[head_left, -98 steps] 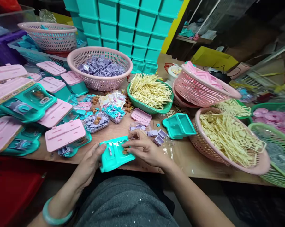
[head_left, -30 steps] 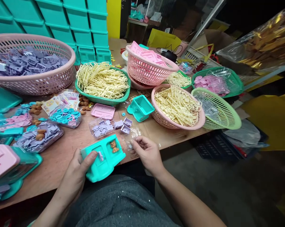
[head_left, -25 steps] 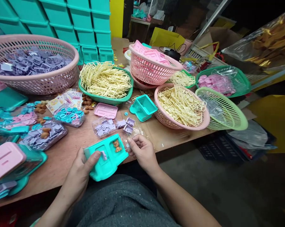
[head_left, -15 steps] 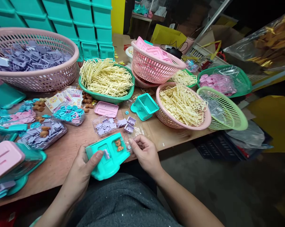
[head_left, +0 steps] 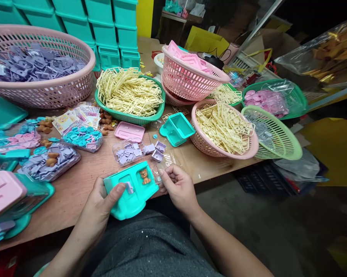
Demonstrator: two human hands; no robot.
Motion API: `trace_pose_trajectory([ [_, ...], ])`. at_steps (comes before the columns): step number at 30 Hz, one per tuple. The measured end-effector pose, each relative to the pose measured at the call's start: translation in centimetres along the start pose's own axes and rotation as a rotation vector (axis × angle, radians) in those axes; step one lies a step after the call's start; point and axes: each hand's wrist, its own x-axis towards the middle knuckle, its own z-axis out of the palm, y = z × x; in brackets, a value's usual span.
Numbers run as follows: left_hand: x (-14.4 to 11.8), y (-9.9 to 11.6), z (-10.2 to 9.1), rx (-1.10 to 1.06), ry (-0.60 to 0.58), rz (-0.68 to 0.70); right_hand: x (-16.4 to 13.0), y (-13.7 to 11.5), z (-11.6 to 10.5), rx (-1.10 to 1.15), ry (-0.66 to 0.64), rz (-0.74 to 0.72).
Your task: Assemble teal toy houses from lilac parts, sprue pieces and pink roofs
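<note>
My left hand (head_left: 102, 198) grips a turquoise plastic toy-vehicle shell (head_left: 128, 209) by its left side, thumb on top. Inside the shell sit a small brown bear figure (head_left: 145, 177) and a lilac plastic piece (head_left: 129, 187) beside the thumb. At the shell's right edge, my right hand (head_left: 180, 188) pinches a clear plastic part (head_left: 156, 169), whose full shape is hard to see. Just beyond the shell are a clear tray of lilac pieces (head_left: 129, 153) and loose lilac box-shaped parts (head_left: 158, 154). Behind these lies a pink panel (head_left: 129, 132).
Baskets of cream frames (head_left: 130, 92), pink parts (head_left: 187, 57) and lilac parts (head_left: 35, 63) ring the wooden table (head_left: 75, 207). Another turquoise shell (head_left: 177, 129) stands in the middle. Filled trays and finished-looking toys crowd the left. Turquoise bins (head_left: 100, 32) are stacked behind.
The camera view has shifted slightly, so the table things at left sit a little further left. Both hands keep their holds, and the shell and clear part have barely moved.
</note>
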Motion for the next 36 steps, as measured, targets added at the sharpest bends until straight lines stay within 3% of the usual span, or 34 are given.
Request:
trace_pose_trajectory([
  [5, -0.1, 0.3, 0.2, 0.025, 0.011, 0.002, -0.4, 0.2, 0.1, 0.009, 0.040, -0.010],
  [11, -0.2, 0.6, 0.5, 0.047, 0.015, 0.000, -0.3, 0.2, 0.0, -0.063, -0.019, -0.017],
  [17, -0.2, 0.7, 1.1, 0.103, 0.061, 0.044, -0.8, 1.4, 0.5, -0.351, 0.118, -0.239],
  [21, 0.0, 0.7, 1.2, 0.120, 0.067, 0.077, -1.0, 1.0, 0.6, -0.433, 0.138, -0.288],
  [24, 0.4, 0.5, 0.6, 0.106, 0.035, 0.067, -0.8, 0.4, -0.1, -0.341, 0.000, -0.257],
  [27, 0.9, 0.2, -0.2, 0.081, -0.017, 0.039, -0.1, 0.1, -0.7, -0.086, -0.180, -0.173],
  [32, 1.4, -0.1, -1.2, 0.045, -0.088, 0.012, 1.4, 0.3, 0.2, 0.177, -0.415, 0.043],
  [36, 0.9, -0.2, -1.1, 0.038, -0.063, 0.030, 1.8, 0.1, 1.2, 0.192, -0.455, 0.181],
])
